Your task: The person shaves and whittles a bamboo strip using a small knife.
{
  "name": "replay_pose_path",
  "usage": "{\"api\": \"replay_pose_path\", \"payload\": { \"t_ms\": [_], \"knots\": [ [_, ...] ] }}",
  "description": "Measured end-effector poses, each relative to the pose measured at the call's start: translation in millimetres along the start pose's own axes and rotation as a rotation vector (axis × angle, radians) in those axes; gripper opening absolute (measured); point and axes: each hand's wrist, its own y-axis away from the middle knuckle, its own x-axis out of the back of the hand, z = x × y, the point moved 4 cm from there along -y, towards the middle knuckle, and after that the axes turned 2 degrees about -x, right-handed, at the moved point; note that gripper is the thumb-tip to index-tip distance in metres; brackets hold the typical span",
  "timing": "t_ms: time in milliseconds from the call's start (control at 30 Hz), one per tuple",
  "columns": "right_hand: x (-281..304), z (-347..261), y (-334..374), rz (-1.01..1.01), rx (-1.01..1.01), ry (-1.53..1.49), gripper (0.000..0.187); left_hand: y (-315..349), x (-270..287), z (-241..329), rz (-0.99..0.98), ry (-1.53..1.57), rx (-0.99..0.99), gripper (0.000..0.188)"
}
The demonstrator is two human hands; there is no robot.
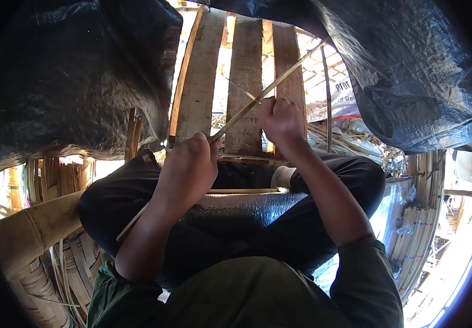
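Note:
A long, thin bamboo strip (288,71) runs slantwise from the upper right down through my left hand (187,169). My left fingers are closed round it, and its lower end comes out beside my left forearm. In my right fist (283,121) is a knife (240,87), its narrow blade pointing up and to the left. Blade and strip cross just beyond my right knuckles; whether the edge bites into the bamboo cannot be made out. The fist hides the knife's handle.
My crossed legs (334,175) are below my hands. Wooden planks (195,71) stretch ahead with bright gaps between them. Dark plastic sheets (77,71) hang on both sides. A thick bamboo pole (39,229) lies at left, near woven bamboo; bundled strips (411,246) are at right.

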Motion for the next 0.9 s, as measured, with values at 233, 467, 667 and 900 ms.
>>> {"api": "replay_pose_path", "payload": {
  "t_ms": [233,467,667,900],
  "knots": [
    [23.2,-36.7,15.3,0.135,0.208,0.0,0.02,10.6,-1.7,2.3,0.085,-0.134,-0.093,0.028],
    [20.6,-47.5,17.8,-0.127,0.094,-0.086,0.019,9.3,-6.6,-1.1,0.137,-0.184,-0.127,0.027],
    [21.9,-41.6,0.9,-0.523,-0.24,-0.197,0.014,13.1,-0.8,2.1,0.123,-0.174,-0.12,0.025],
    [32.4,-58.8,19.6,-0.363,0.263,0.106,0.008,11.1,-2.6,-3.2,0.058,-0.127,-0.055,0.024]
  ]
}}
